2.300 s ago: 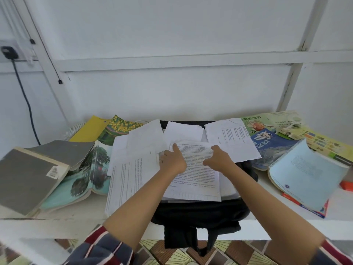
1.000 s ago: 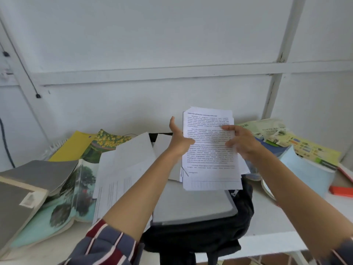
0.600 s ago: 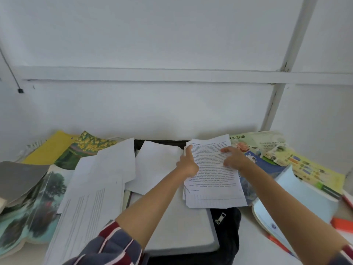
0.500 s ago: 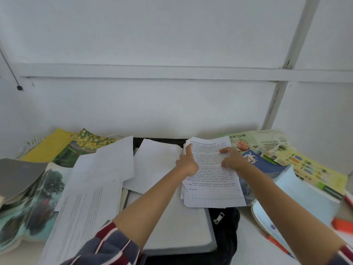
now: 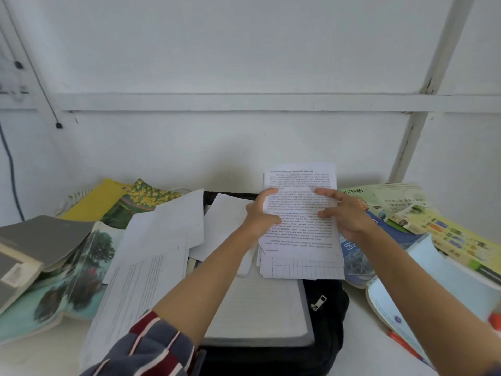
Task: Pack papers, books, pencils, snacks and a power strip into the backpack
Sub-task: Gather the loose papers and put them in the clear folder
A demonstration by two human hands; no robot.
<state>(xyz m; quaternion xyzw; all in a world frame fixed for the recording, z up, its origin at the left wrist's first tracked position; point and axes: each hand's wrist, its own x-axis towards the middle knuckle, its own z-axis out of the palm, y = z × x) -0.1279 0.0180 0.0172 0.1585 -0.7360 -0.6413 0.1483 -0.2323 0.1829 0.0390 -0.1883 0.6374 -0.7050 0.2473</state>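
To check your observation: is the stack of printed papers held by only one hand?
No, the left hand and the right hand both grip the paper stack.

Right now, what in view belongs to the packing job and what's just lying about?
Job: paper stack held by left hand and right hand; loose sheets; books; backpack.
Lying about: grey slab on the backpack; wall cable.

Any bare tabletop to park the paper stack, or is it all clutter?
For the paper stack, two bare table patches: front right, between backpack and light-blue book; front left corner, below tree-cover book. Crowded: books and loose sheets left, stacked books right.
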